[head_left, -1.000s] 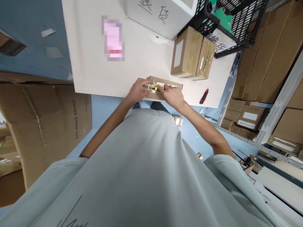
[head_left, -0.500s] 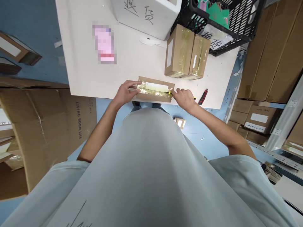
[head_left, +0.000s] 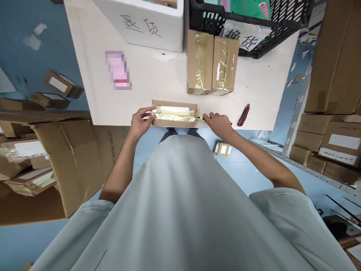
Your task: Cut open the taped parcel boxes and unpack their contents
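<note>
A small taped cardboard box (head_left: 174,122) with a white label lies at the table's front edge. My left hand (head_left: 141,122) grips its left end, thumb and fingers pressed on the taped side. Closed around a slim yellow utility knife (head_left: 200,117), my right hand (head_left: 218,123) is just off the box's right end. The blade end points left at that end; whether it touches the cardboard is hard to tell. A red and black utility knife (head_left: 244,115) lies to the right of my right hand.
Two taped boxes (head_left: 200,64) stand behind on the white table (head_left: 158,81), beside a black crate (head_left: 262,22) and a white foam box (head_left: 152,30). A blurred pink item (head_left: 118,69) lies left. A large open carton (head_left: 76,162) stands left below, shelves with boxes (head_left: 338,139) right.
The yellow knife has moved from the top of the box to its right end. My left hand keeps its hold on the left end. The whole view has shifted.
</note>
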A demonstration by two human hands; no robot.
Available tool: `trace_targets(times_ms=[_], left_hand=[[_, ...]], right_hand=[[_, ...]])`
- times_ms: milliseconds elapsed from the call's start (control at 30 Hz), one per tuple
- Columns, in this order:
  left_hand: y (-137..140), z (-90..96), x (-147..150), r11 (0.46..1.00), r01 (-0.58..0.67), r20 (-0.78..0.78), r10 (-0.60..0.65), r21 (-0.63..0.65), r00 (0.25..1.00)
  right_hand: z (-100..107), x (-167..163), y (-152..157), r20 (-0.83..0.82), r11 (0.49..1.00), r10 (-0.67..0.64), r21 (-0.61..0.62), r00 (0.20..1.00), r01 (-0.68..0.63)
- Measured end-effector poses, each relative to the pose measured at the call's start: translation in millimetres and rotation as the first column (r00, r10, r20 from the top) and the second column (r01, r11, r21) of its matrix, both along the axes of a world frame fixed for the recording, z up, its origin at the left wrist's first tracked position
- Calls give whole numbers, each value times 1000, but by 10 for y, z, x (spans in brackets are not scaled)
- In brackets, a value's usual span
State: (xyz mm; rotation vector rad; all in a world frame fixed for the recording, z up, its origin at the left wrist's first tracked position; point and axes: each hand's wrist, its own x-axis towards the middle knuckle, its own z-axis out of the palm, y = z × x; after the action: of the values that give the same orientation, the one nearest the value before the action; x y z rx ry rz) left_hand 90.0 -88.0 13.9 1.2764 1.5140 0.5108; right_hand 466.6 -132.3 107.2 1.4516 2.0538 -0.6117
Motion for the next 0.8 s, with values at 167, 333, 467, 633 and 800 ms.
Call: trace_targets(times_ms=[167, 333, 467, 633, 800], left_hand=[[4, 56, 44, 999, -35, -54, 34, -11, 998], [19, 73, 30, 999, -34, -61, 32, -23, 998], [29, 58, 41, 998, -58, -72, 57, -8, 996], [22, 52, 80, 997, -83, -87, 82, -5, 993], [-20, 76, 91, 996, -93, -83, 91, -15, 992]], right_hand=[[-13, 80, 33, -51, 1000, 6, 1, 999, -6], [59, 49, 64, -115, 1000, 16, 2, 993, -16], [34, -52, 132, -138, 1000, 18, -3, 990, -19], [-34, -162, 207, -141, 998, 57, -7, 988, -58], [120, -206, 227, -106, 997, 74, -19, 992, -76]])
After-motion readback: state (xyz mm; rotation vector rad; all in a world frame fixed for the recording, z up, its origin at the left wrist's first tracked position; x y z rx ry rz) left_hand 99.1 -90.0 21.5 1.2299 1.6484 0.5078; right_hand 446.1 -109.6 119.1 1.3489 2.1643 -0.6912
